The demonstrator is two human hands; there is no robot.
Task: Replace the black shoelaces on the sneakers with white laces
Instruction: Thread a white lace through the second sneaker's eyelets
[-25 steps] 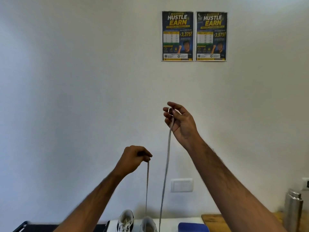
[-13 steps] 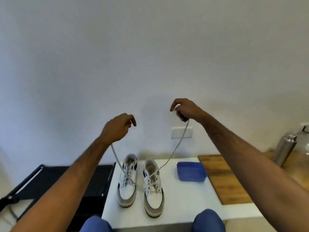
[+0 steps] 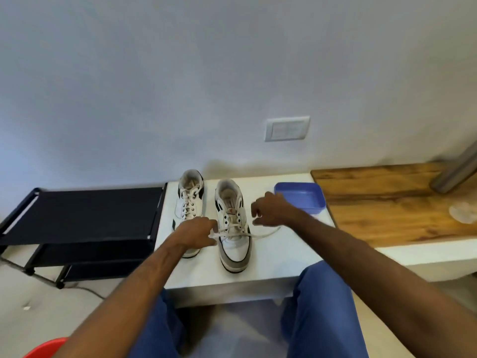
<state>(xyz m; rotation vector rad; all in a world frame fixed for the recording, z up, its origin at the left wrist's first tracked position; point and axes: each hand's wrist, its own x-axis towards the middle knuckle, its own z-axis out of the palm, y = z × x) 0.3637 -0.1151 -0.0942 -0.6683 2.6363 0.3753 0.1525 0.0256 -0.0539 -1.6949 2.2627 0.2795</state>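
Two white sneakers with black and grey trim stand side by side on a white table (image 3: 278, 264). The left sneaker (image 3: 190, 200) is laced with white laces. The right sneaker (image 3: 232, 228) has a white lace (image 3: 263, 234) through its lowest eyelets only, and its upper eyelets stand open. My left hand (image 3: 196, 232) pinches the lace's left end beside the shoe. My right hand (image 3: 271, 209) is curled at the shoe's right side; the lace's right end lies on the table just below it, and whether the hand holds it cannot be made out.
A blue plastic tray (image 3: 300, 196) sits right of the shoes, behind my right hand. A wooden board (image 3: 387, 202) lies further right with a metal bottle (image 3: 456, 171) on it. A black rack (image 3: 82, 215) stands left of the table. My knees are under the front edge.
Both hands came down from high in the air to the right sneaker. The lace, pulled up taut before, now lies low across the shoe. The camera tilted downward.
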